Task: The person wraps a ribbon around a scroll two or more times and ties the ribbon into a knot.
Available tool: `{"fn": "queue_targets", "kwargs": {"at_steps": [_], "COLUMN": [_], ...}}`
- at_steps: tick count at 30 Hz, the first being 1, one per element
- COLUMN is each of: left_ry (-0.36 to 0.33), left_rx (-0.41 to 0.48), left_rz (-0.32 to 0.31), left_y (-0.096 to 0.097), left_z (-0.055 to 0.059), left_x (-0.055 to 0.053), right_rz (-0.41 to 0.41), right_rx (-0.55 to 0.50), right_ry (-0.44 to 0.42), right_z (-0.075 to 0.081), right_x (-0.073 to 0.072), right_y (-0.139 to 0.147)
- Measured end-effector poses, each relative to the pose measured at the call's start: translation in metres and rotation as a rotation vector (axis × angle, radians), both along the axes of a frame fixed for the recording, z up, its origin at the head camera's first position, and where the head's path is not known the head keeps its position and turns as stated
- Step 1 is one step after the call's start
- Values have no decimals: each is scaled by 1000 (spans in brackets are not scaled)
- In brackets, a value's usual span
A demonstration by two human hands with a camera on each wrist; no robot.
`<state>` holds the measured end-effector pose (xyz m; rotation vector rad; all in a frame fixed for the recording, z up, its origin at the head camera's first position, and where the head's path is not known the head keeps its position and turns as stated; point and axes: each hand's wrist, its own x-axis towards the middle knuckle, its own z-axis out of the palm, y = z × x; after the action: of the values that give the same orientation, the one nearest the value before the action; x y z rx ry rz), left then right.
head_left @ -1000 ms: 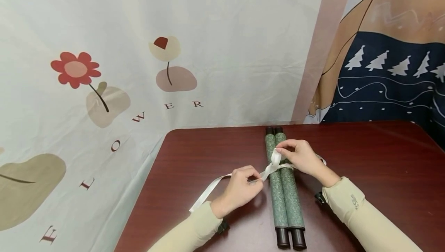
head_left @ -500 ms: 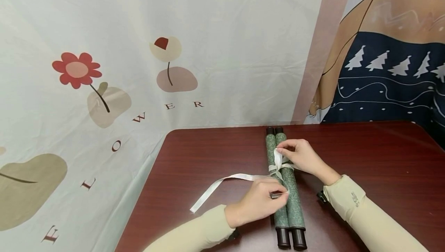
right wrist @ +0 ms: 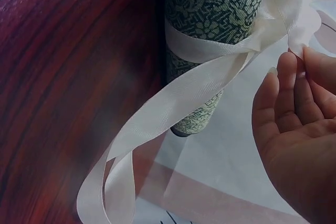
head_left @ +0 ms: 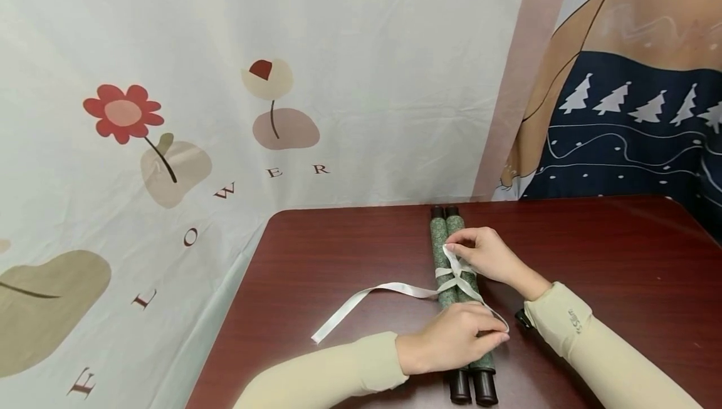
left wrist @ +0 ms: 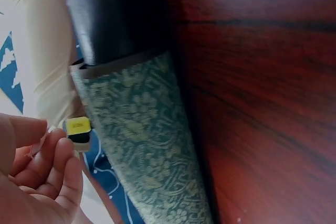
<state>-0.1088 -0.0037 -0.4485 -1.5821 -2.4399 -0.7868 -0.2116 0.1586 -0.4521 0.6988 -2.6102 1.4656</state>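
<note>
Two rolled scrolls [head_left: 439,233] in green patterned cloth lie side by side on the table, dark knobs [head_left: 486,389] at their ends. A white ribbon [head_left: 389,286] crosses their middle, and one tail trails left. My right hand [head_left: 489,255] pinches a raised piece of ribbon [right wrist: 173,100] between thumb and forefinger above the crossing. Over the near half of the scrolls, my left hand [head_left: 454,340] pinches another strand drawn toward the near right. A scroll [left wrist: 142,135] fills the middle of the left wrist view, beside the pinching fingers. My left hand hides part of both rolls.
The red-brown wooden table [head_left: 609,258] extends to both sides of the scrolls. Behind and left of it hangs a pale printed curtain [head_left: 383,83] with flowers and letters. A dark printed section with white trees [head_left: 626,121] is at the right.
My left hand has moved from left of the scrolls across them, toward the near right, drawing a ribbon strand along. The left tail has slipped from under that hand. My right hand stays nearly still.
</note>
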Motion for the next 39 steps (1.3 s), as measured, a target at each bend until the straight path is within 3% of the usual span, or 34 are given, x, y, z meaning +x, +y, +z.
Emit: {"fn": "queue_targets", "kwargs": {"at_steps": [4,6,9,11,15,19,21,24,27,30,34,39], "left_ry": [85,109,117,89,-7,-207,-318,-462,-561,-611,-621,-622], "left_rx": [-160,-196,-172,-83,160,357,396,398,400,410,428,487], "left_rz": [23,29,53,74,191,423,530,619,625,599,577,610], "left_y": [5,5,1,-5,-19,-31,-35,-38,-39,-38,-35,-31], "left_z": [-2,-4,-5,-4,-1,2,3,2,0,-3,-6,-7], "left_x": [-2,-4,-7,-11,-22,-36,-44,-52,-58,-62,-66,-69], "right_rz": [7,22,35,41,44,50,49,51,49,54,63,61], "right_rx": [8,9,18,21,19,12,10,1,-9,-26,-45,-39], "right_ry": [-6,-10,-14,-17,-18,-10,-9,-8,-5,1,25,69], "right_z": [0,1,2,2,1,3,5,6,6,5,6,9], "right_x": [1,1,1,1,2,3,4,6,7,8,10,14], "right_y": [0,0,0,0,-1,-2,-3,-3,-2,-2,-3,-4]}}
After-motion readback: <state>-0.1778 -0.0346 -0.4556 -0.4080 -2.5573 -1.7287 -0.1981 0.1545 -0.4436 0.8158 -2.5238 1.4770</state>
